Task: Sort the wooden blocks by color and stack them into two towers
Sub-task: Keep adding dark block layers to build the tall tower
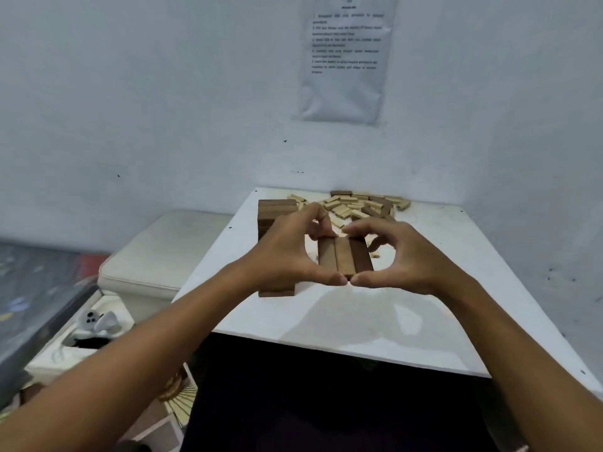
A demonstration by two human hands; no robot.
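Two hands meet over our white square tabletop (375,324), which fills the corner against the pale wall, where a printed paper sheet (346,57) hangs. At the table's left stands our dark brown block tower (275,210), partly hidden behind our left hand (287,256); at the far edge sprawls a loose heap of pale and dark wooden blocks (355,203), mostly pale, still unsorted, and no pale tower shows yet. Between our hands we hold a row of three dark brown wooden blocks (345,257), side by side, just right of the tower; whether they rest on the table we cannot tell. Our left hand pinches the row from its left side, thumb at the near end and fingers curled over the far end; our right hand (401,259) mirrors it, both thumbs nearly touching at the near edge. We judge these blocks light, stiff and smooth, so the row may buckle or slip apart unless we squeeze inward on the outer long faces and keep it level.
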